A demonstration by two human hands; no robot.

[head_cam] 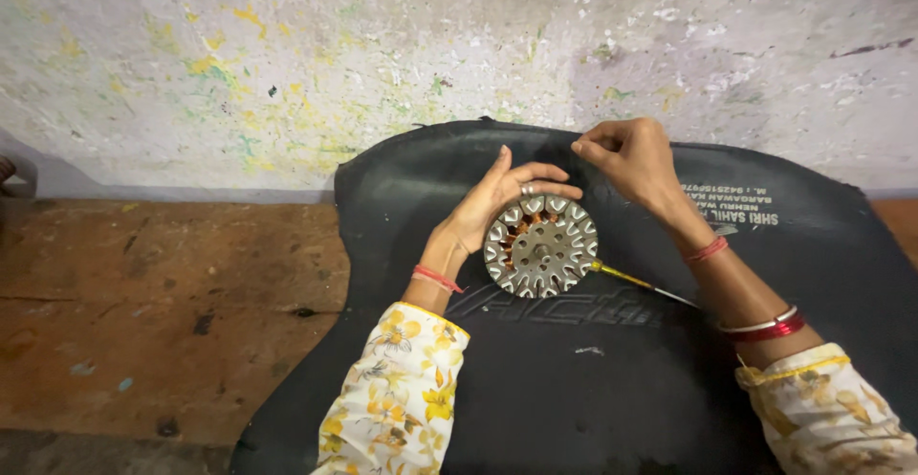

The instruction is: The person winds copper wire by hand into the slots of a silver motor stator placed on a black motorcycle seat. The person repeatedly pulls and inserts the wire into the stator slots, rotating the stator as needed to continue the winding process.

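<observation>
A round metal stator with copper windings, likely heavy, rigid and best gripped by its rim, lies mid-mat, the left hand cupping its upper-left edge, the right hand pinching something too fine to see.

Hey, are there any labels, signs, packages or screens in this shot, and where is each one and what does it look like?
Printed white lettering: upper right of the black rubber mat, past the right hand; a few short lines, seen upside down.
Raised lettering: moulded into the mat below the round metal stator held by the left hand; black on black.
No packages or screens.
</observation>
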